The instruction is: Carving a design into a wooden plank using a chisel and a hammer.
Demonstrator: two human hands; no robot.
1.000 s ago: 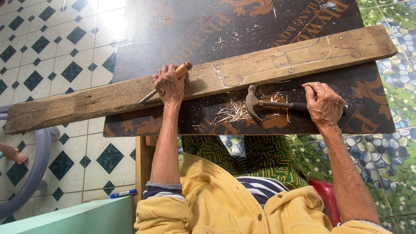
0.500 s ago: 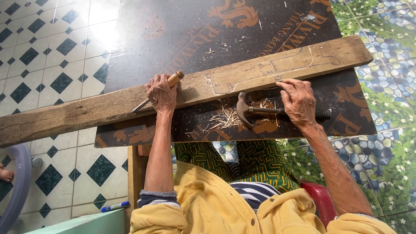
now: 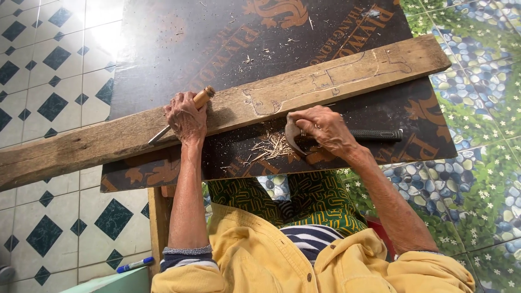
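Both hands, left [image 3: 186,115] and right [image 3: 320,130], fisted, arms outstretched.

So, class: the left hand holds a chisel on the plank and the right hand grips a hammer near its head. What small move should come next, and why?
Probably set the chisel tip on the carved outline. The left hand holds it flat on the plank, away from the outline, and the right hand has the hammer low beside the shavings.
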